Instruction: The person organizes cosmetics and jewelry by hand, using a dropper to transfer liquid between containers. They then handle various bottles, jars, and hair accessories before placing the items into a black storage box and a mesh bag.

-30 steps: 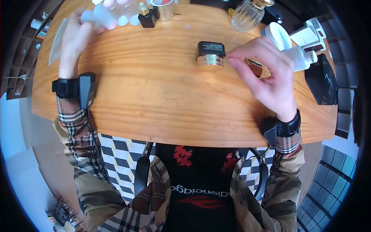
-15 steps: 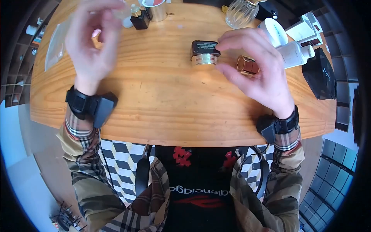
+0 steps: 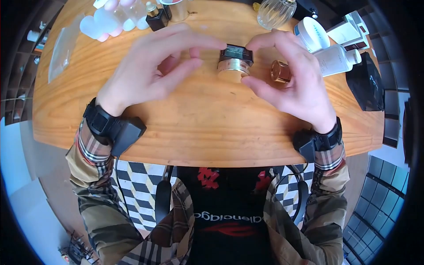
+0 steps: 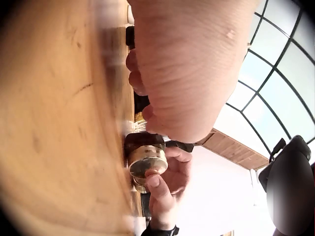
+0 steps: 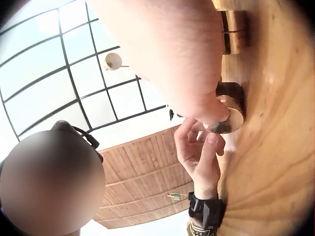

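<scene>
A jar with a black glass base and gold lid [image 3: 234, 65] lies on its side on the wooden table [image 3: 203, 128], lid toward the person. The right hand [image 3: 297, 81] pinches it from the right, index finger by the black part and thumb at the lid; in the left wrist view that thumb lies on the gold lid [image 4: 149, 158]. From the left, the left hand [image 3: 148, 66] reaches its index fingertip to the black part's far left corner, its thumb apart from the jar. A brown and gold cap [image 3: 280, 71] lies beneath the right hand's curve.
Behind the left hand are pink and white sponges [image 3: 106, 20], a dark dropper bottle [image 3: 156, 17] and a metal cup [image 3: 179, 9]. A glass bottle [image 3: 274, 13], white jar [image 3: 312, 34], pale bottle [image 3: 335, 60] and black pouch [image 3: 365, 81] stand or lie right. A clear bag [image 3: 62, 53] lies far left.
The left hand has come from the sponges at the far left over to the jar. The right thumb and index finger have closed in on the jar from its right side.
</scene>
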Demonstrator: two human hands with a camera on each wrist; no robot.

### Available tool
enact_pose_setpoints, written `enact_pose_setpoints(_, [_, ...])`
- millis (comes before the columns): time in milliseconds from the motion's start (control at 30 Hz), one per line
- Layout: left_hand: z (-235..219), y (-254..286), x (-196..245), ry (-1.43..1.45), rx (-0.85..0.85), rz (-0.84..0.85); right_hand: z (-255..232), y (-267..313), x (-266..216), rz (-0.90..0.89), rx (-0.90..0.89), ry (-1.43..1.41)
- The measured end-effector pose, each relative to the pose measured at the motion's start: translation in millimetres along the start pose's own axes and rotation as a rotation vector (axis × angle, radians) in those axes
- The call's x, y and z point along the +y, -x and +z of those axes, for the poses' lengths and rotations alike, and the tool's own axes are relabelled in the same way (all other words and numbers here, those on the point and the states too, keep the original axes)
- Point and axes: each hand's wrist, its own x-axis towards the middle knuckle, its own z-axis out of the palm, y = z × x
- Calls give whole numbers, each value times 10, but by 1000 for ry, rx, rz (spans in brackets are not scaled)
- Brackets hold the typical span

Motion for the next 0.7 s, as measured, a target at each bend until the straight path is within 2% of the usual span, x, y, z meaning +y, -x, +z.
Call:
enact_pose_setpoints(133, [2, -7, 20, 3, 11, 10, -11, -32, 24, -61, 21, 69])
enact_pose_setpoints(300, [10, 11, 24, 16, -42, -100, 6, -29, 77, -40, 0, 74])
enact_pose_setpoints(367, [15, 6, -3, 16, -41, -93, 58, -52, 117, -146, 123, 83])
enact_pose_setpoints(400, [16, 4, -14, 20, -40, -88, 64, -53, 116, -151, 124, 84])
enact_pose_setpoints(567, [11, 13, -7, 19, -62, -99, 56, -21, 11, 80, 59, -48])
enact_pose_setpoints(700, [9, 12, -8, 9, -62, -105, 90, -17, 66, 83, 73, -75])
